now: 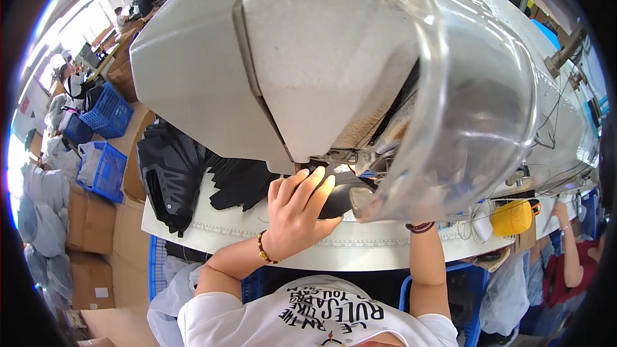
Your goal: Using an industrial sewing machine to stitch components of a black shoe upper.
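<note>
My left hand [295, 212] lies on a black fabric piece [344, 194] under the head of a grey sewing machine [321, 58]. Its fingers are stretched out and slightly apart, pressing the piece from above near the needle area. A bead bracelet circles that wrist. The right forearm [427, 257] reaches up to the table's edge, and its hand is hidden behind the machine's clear curved shield [475, 96]. Whether it holds anything cannot be seen. Left of my left hand are flat black pieces with jagged edges [241, 183] and a stack of black patterned shoe uppers [170, 177].
The white tabletop [257, 234] carries a printed ruler strip along its front. A yellow container [512, 217] and a white thread cone [482, 223] stand at the right. Blue crates [103, 170] and cardboard boxes [93, 218] line the left. A co-worker's arm [565, 244] shows at far right.
</note>
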A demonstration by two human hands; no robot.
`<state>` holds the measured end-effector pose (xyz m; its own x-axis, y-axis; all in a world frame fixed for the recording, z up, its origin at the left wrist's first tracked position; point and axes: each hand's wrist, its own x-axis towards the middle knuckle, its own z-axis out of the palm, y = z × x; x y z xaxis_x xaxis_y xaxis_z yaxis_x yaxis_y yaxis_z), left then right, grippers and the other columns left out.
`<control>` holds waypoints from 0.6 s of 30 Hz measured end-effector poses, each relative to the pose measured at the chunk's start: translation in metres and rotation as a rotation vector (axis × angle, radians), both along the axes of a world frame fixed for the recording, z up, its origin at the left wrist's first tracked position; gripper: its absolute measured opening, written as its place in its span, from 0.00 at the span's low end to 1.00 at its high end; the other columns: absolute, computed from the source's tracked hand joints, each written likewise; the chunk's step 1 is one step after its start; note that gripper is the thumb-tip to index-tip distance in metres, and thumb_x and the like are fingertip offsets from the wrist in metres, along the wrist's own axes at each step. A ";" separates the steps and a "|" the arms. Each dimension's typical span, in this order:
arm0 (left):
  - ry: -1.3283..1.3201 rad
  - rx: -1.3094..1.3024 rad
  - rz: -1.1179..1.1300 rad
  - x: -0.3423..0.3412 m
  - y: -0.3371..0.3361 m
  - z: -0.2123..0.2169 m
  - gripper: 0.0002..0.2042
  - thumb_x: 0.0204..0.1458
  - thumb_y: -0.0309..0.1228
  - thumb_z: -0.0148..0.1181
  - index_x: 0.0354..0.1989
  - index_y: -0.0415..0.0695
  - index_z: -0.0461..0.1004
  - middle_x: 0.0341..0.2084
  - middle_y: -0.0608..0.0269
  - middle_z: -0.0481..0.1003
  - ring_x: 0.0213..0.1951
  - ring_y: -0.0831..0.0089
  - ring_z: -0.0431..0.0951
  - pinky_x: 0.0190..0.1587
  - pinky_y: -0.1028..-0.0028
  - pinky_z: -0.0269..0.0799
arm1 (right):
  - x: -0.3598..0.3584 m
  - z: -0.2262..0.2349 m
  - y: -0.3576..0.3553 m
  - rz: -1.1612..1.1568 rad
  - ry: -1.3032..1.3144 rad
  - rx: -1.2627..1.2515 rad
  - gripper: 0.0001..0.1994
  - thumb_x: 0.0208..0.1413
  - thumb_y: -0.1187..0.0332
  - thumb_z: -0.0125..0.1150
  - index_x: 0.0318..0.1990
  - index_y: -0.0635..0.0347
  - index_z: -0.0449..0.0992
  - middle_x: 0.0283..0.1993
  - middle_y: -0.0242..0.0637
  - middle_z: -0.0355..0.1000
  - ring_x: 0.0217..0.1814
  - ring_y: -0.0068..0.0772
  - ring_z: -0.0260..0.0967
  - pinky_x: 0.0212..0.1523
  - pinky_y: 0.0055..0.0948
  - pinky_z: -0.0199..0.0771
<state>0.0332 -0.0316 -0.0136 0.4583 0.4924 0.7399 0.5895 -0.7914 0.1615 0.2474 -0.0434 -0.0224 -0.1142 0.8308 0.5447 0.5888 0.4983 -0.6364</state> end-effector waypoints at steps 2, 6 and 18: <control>-0.020 0.007 0.012 0.003 -0.002 0.001 0.24 0.21 0.33 0.65 0.35 0.42 0.74 0.40 0.61 0.72 0.41 0.67 0.69 0.39 0.68 0.59 | 0.003 0.008 0.000 -0.022 -0.156 0.072 0.11 0.40 0.67 0.63 0.32 0.60 0.73 0.31 0.38 0.72 0.32 0.38 0.68 0.33 0.33 0.66; -0.035 0.009 0.051 0.007 -0.005 0.001 0.23 0.23 0.33 0.63 0.36 0.41 0.74 0.40 0.61 0.71 0.40 0.67 0.69 0.37 0.68 0.58 | 0.007 0.015 0.005 -0.067 -0.465 0.217 0.07 0.43 0.66 0.60 0.27 0.60 0.75 0.27 0.38 0.73 0.29 0.38 0.69 0.29 0.32 0.65; -0.003 0.073 0.105 0.014 -0.010 -0.004 0.20 0.28 0.32 0.59 0.35 0.40 0.75 0.36 0.62 0.73 0.40 0.70 0.68 0.36 0.67 0.57 | 0.013 -0.004 0.020 0.015 -0.391 0.200 0.05 0.41 0.69 0.56 0.25 0.60 0.74 0.25 0.38 0.71 0.25 0.37 0.66 0.28 0.34 0.65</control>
